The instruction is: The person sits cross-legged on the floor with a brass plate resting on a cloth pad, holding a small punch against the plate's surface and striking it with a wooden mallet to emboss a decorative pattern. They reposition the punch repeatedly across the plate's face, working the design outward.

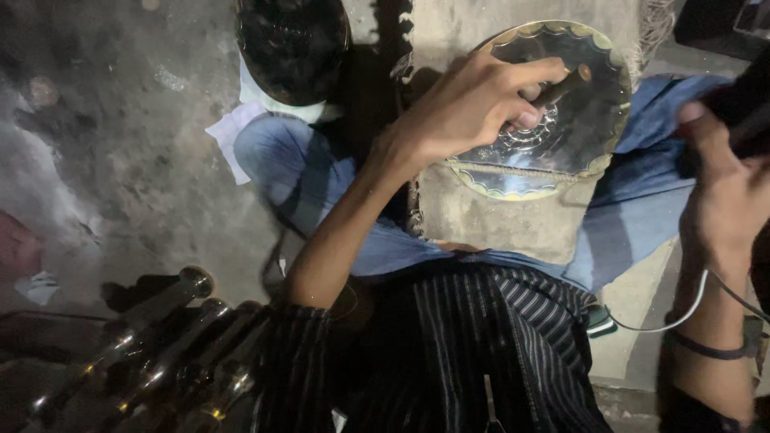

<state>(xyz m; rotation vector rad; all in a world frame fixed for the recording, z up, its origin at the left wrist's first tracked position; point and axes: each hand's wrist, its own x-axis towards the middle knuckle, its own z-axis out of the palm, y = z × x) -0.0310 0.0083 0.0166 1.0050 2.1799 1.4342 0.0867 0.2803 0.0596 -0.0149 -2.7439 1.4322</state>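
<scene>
Head view: the left hand (473,100) grips a short dark tool (565,82) against the thin, stiff, slippery-looking metal plate (585,120) on the lap, best held at its scalloped rim, while the right hand (722,188) apparently closes on a dark object (742,112).

Silver plate (561,120) with gold scalloped rim; black-striped shirt (481,345); blue jeans (634,200).

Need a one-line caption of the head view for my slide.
Left hand presses a small rod-like tool onto a shiny scalloped metal plate; right hand grips a dark object.
</scene>
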